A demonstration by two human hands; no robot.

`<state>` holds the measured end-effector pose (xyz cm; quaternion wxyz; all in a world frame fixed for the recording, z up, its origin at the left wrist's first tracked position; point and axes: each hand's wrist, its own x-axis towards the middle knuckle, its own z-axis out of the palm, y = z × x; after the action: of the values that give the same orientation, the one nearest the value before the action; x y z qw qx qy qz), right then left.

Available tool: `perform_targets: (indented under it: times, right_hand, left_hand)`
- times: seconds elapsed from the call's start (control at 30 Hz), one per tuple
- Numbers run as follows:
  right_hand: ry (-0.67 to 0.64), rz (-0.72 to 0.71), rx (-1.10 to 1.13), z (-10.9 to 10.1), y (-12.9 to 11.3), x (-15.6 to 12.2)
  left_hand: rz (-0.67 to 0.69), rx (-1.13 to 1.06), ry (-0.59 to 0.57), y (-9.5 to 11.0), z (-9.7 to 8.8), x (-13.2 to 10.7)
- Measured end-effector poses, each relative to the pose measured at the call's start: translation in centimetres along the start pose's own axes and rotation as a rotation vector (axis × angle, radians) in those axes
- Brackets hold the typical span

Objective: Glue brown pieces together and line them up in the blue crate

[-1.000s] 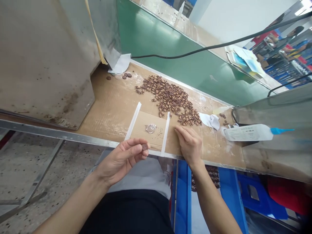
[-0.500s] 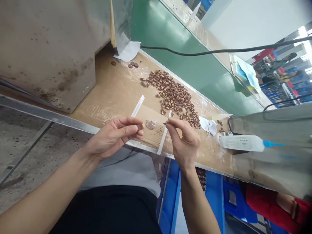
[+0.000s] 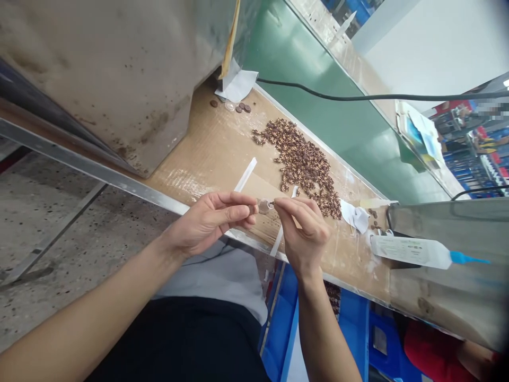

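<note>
My left hand (image 3: 212, 222) is closed, pinching a small brown disc (image 3: 251, 210) between thumb and fingers. Opposite it, my right hand (image 3: 304, 231) is also closed, its thumb and forefinger pressed on a tiny dark piece (image 3: 272, 203) whose shape is mostly hidden. Between the two sets of fingertips shows a small clear round dish (image 3: 264, 206) on the bench; from here I cannot tell whether the right fingertips touch it. Beyond the hands lies a wide heap of small copper-coloured parts (image 3: 304, 164).
White tape strips (image 3: 245, 174) cross the cardboard-covered bench (image 3: 191, 167). A white bottle with a blue nozzle (image 3: 411, 251) lies at the right. Several brown discs (image 3: 243, 107) sit by white paper at the back. A black cable (image 3: 318, 97) spans above. Blue crates (image 3: 352, 313) stand below.
My right fingertips have come closer to the clear dish and to my left hand. The left hand still pinches the brown disc. The whole view has shifted and tilted slightly.
</note>
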<state>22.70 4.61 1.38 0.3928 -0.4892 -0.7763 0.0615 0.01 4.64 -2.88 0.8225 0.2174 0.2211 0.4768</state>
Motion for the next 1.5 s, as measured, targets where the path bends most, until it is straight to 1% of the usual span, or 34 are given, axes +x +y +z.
perform_targets:
  times: [0.37, 0.63, 0.87, 1.13, 1.23, 1.5]
  right_hand:
    - [0.003, -0.007, -0.026, -0.05, -0.24, -0.03]
    - [0.003, 0.020, -0.030, 0.03, -0.34, -0.23]
    - [0.082, 0.022, -0.018, 0.03, -0.24, 0.18]
    - [0.045, -0.023, -0.034, 0.50, 0.38, 0.19]
    - [0.040, -0.024, -0.045, 0.46, 0.48, 0.07]
    - [0.025, -0.023, -0.064, 0.63, 0.49, 0.04]
  left_hand:
    - [-0.001, 0.004, -0.007, 0.00, 0.02, -0.06]
    - [0.003, 0.011, -0.003, 0.12, 0.16, -0.11]
    - [-0.006, 0.001, 0.010, 0.20, 0.30, -0.13]
    - [-0.003, 0.010, 0.010, 0.19, 0.31, -0.17]
    - [-0.006, 0.007, 0.017, 0.26, 0.37, -0.19]
    - [0.010, -0.017, -0.009, 0.24, 0.35, -0.16]
